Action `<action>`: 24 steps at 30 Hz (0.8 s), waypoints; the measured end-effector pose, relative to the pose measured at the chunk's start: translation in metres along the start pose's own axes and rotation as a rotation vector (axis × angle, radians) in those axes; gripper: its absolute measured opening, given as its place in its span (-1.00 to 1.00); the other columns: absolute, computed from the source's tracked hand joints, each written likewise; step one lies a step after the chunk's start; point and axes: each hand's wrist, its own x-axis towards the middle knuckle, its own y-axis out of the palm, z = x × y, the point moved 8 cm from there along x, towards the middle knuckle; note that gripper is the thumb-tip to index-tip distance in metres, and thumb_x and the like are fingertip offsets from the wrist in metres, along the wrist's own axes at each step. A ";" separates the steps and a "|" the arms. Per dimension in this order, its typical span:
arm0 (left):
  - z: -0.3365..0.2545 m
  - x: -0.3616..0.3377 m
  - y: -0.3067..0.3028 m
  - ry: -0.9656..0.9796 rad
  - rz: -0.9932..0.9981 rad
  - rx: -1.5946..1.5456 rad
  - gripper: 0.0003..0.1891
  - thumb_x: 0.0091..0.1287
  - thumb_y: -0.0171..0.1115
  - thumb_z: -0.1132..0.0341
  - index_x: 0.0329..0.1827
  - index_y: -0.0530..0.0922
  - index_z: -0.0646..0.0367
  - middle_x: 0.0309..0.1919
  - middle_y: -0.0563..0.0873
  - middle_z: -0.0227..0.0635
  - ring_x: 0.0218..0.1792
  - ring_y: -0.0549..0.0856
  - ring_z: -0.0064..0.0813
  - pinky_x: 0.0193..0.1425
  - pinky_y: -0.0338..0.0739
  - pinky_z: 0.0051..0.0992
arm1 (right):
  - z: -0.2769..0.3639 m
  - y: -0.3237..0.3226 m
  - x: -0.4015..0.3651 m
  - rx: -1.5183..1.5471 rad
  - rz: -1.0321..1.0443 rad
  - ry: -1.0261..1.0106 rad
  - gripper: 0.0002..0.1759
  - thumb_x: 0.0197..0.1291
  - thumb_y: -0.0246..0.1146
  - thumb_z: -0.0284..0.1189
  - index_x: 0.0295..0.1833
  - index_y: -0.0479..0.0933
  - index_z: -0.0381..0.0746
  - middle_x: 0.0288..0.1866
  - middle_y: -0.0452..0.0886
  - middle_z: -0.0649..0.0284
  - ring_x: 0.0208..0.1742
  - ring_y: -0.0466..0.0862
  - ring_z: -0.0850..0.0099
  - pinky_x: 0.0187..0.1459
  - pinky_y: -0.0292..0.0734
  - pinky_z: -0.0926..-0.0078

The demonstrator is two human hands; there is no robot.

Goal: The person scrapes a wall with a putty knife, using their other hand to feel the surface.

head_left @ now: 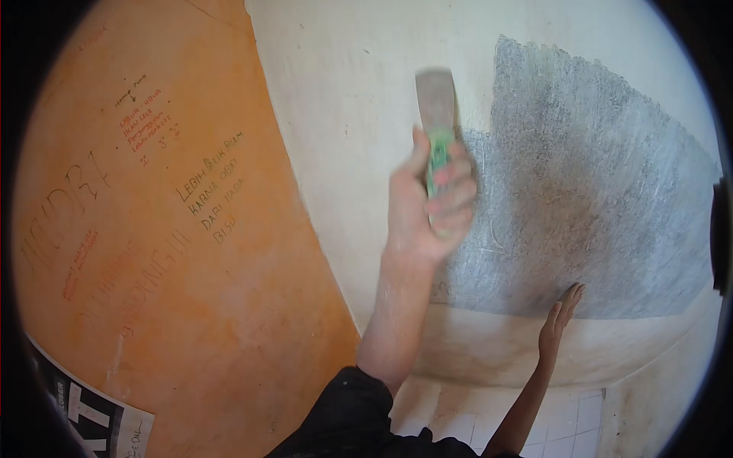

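My left hand point(431, 195) is raised in front of the pale wall, its palm side toward me. It is wrapped around the green handle of a putty knife point(437, 99), whose wide metal blade points up; hand and tool are slightly blurred. Behind and to the right lies a rough grey patch point(588, 175) on the wall, darker in its middle, with ragged upper edges. Lower right, my right hand point(561, 320) has its fingers stretched out at the patch's bottom edge and holds nothing. Whether its palm presses on the wall cannot be made out.
An orange wall point(229, 305) with handwritten words meets the pale wall point(343, 91) at left. A black-and-white poster point(99, 420) hangs lower left. White tiles point(569, 424) show at the bottom, and a dark object point(720, 237) stands at the right edge.
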 end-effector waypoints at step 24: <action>0.032 -0.031 -0.037 -0.050 0.095 -0.238 -0.52 0.59 -0.24 -0.08 -0.20 0.41 0.18 -0.53 0.36 -0.48 -0.73 0.25 -0.68 -0.78 -0.01 -0.63 | -0.006 0.003 -0.002 -0.085 0.001 0.021 -0.20 0.49 -0.31 0.14 0.65 -0.22 -0.07 0.69 -0.30 0.11 0.67 -0.32 0.06 0.53 -0.40 -0.18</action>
